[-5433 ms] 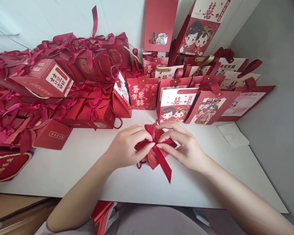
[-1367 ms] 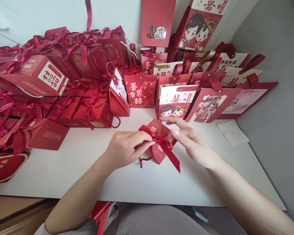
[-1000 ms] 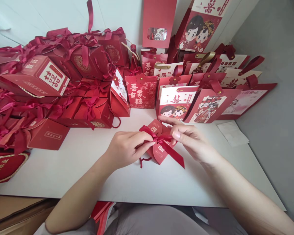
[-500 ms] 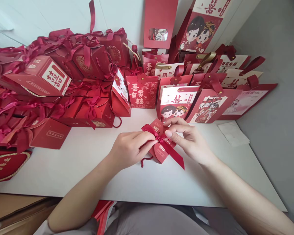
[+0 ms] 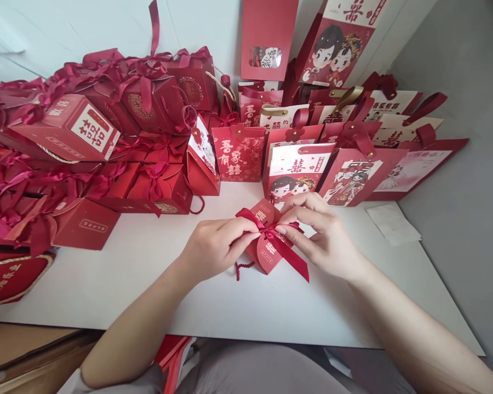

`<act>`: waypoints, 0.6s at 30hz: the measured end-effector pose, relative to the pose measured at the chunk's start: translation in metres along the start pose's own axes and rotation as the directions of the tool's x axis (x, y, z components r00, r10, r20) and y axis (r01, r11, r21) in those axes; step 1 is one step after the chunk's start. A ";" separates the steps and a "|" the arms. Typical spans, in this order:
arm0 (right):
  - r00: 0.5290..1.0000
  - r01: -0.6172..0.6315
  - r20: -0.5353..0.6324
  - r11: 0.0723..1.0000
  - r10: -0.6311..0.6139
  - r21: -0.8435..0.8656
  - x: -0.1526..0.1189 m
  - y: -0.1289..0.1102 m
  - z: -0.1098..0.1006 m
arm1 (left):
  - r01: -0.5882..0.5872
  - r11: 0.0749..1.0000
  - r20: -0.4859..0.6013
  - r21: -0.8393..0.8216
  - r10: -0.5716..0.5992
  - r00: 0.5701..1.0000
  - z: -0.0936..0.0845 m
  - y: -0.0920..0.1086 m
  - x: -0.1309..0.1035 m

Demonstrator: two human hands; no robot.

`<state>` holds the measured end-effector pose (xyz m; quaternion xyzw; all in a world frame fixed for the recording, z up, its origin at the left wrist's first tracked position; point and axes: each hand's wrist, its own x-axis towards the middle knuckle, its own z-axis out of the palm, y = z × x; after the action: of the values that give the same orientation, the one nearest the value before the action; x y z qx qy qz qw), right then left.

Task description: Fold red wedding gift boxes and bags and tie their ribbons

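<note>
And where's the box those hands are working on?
In the head view, the box is at centre, between the left hand and right hand, in front of a red-and-white bag.

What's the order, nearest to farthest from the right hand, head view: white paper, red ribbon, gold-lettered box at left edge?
1. Red ribbon: touching the right hand.
2. White paper: right of the hand.
3. Gold-lettered box: left edge.

From the head, the camera looks down close over both hands (image 5: 217,245).
</note>
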<state>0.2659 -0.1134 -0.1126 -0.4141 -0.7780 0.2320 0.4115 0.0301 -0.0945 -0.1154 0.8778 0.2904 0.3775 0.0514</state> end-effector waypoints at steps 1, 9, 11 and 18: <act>0.999 0.040 -0.003 0.998 -0.040 -0.050 0.000 0.000 0.000 | -0.017 1.000 -0.002 0.008 0.017 1.000 -0.001 -0.001 0.000; 0.989 0.131 -0.042 0.978 -0.139 -0.165 -0.001 0.000 -0.001 | -0.003 1.000 -0.006 0.001 0.003 1.000 -0.002 -0.001 0.002; 0.997 0.069 -0.021 0.992 -0.072 -0.104 0.000 -0.004 0.000 | 0.089 0.995 0.018 -0.047 -0.088 0.996 -0.001 0.005 0.004; 0.994 -0.109 0.022 0.989 0.108 0.096 0.002 -0.007 0.005 | 0.295 0.953 0.064 -0.061 -0.291 0.954 -0.001 0.020 0.012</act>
<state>0.2580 -0.1153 -0.1099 -0.4334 -0.7454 0.2952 0.4116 0.0456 -0.1051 -0.1010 0.8326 0.4027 0.3514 0.1453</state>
